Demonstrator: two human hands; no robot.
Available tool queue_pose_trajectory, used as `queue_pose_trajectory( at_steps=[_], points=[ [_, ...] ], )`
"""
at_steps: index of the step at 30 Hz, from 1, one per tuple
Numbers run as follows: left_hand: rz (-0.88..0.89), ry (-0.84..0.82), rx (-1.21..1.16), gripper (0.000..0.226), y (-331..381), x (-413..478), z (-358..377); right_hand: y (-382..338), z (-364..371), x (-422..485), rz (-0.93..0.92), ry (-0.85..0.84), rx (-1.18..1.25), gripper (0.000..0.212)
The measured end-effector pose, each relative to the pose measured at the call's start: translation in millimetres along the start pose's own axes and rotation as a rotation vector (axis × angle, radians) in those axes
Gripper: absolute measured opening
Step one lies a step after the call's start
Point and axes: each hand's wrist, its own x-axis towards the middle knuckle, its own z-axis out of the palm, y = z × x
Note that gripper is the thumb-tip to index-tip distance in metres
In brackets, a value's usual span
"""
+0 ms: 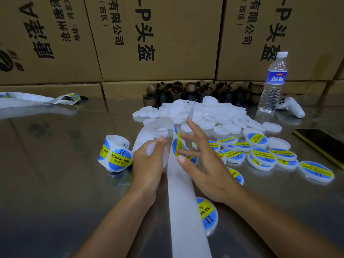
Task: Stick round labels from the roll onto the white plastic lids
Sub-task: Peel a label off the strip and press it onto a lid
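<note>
Beside the strip (184, 202) of backing paper, which runs lengthwise from the viewer's body away toward a pile of blank lids (204, 112), two hands meet over a steel table (55, 183). Just left of the strip, the left hand (149, 162) grips one blank white lid (158, 151), its fingers curled around the rim. On the strip, just right of that lid, sits a blue-and-yellow round label (176, 147). The right hand (202, 164) is the nearer one to it. Its thumb tip touches the label's lower edge and its forefinger tip the upper edge, while the other fingers are spread and straight. Whether the label is pinched free or only touched cannot be told. The coming move probably carries the label a short way left onto the lid. Left of the strip lies the roll (116, 153), and right of it lie finished lids (264, 155).
</note>
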Motion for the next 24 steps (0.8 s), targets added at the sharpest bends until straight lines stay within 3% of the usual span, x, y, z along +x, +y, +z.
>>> queue_pose_trajectory(
  at_steps=[5,10,14,20,24],
  points=[
    [0.079,0.101,-0.211,0.035,5.2,6.2,-2.1,-0.9,1.2,0.8,0.038,-0.039,-0.059,0.066],
    [-0.232,-0.294,-0.577,0.071,8.6,2.3,1.8,0.1,2.7,3.9,0.033,0.033,0.013,0.053],
    [-0.398,-0.479,-0.537,0.076,1.2,4.4,1.2,-3.4,2.1,6.9,0.041,0.172,0.162,0.041],
    [-0.439,-0.454,-0.529,0.069,-2.2,7.3,-0.3,-14.0,-3.7,12.4,0.051,0.401,0.221,0.019],
    [-0.445,-0.436,-0.538,0.069,-3.2,6.9,1.0,-21.4,-4.5,12.2,0.14,0.384,0.442,0.017]
  ],
)
